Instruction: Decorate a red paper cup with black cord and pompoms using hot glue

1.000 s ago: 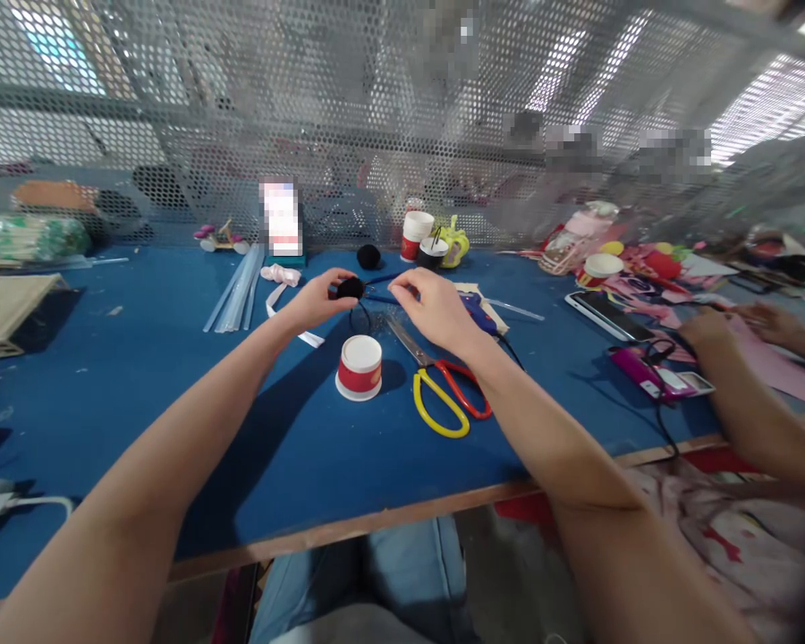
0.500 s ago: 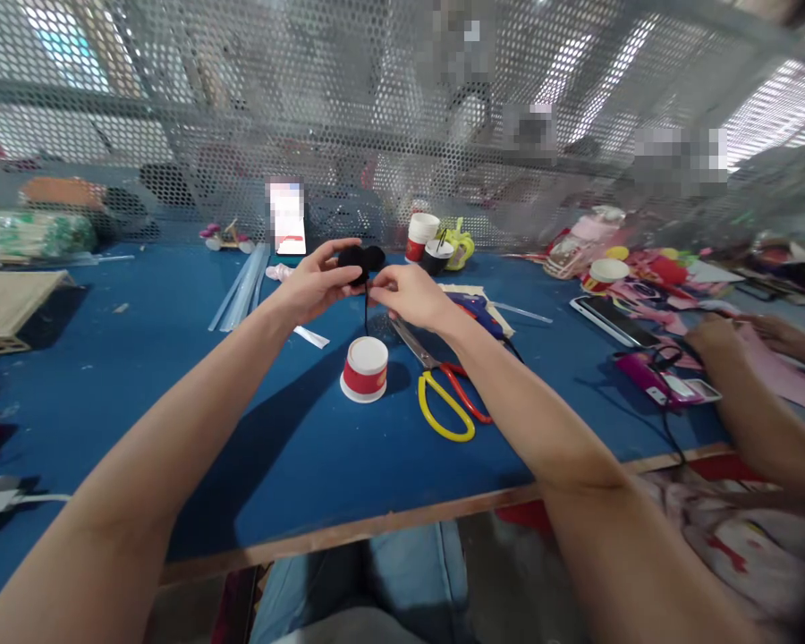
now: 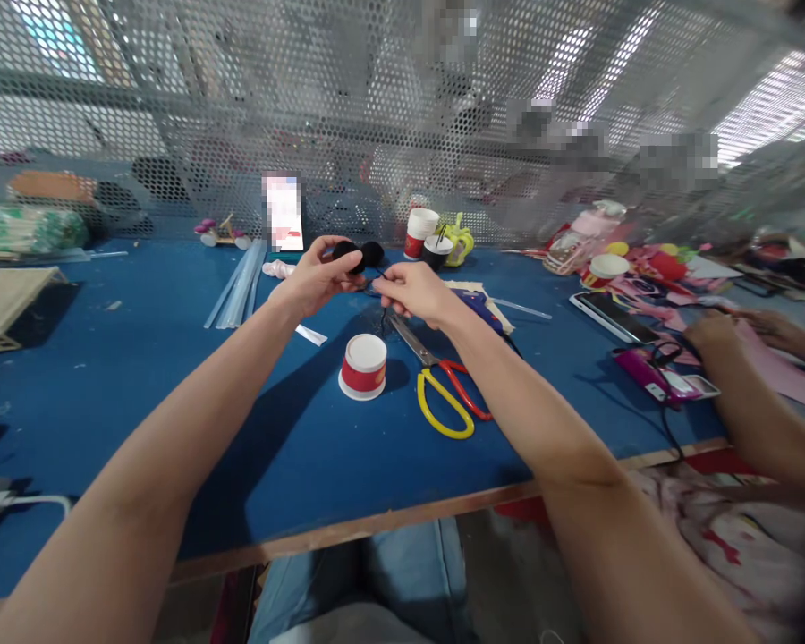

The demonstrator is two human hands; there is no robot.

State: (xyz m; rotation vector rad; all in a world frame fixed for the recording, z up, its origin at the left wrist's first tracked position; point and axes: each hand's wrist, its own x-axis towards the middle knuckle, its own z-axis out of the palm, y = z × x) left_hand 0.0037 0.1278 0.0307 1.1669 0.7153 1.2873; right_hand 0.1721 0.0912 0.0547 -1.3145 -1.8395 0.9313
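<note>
My left hand (image 3: 315,279) holds a black pompom (image 3: 346,253) above the blue table (image 3: 174,376). A second black pompom (image 3: 373,253) shows just right of it; whether it lies on the table behind I cannot tell. My right hand (image 3: 416,291) pinches a thin black cord (image 3: 382,315) that hangs from the pompom. Below the hands an upside-down red and white paper cup (image 3: 363,366) stands on the table. Scissors (image 3: 443,389) with one yellow and one red handle lie to its right.
Clear glue sticks (image 3: 238,284) lie left of my hands. Paper cups (image 3: 419,234) and a yellow-green item (image 3: 457,241) stand by the mesh wall (image 3: 402,116). At right another person's hands (image 3: 711,331) work among a phone (image 3: 607,315), pink items and a pink device (image 3: 650,380).
Both hands rose from the table with the pompom, then my right hand slid slightly right and down along the cord. The view shifted a little.
</note>
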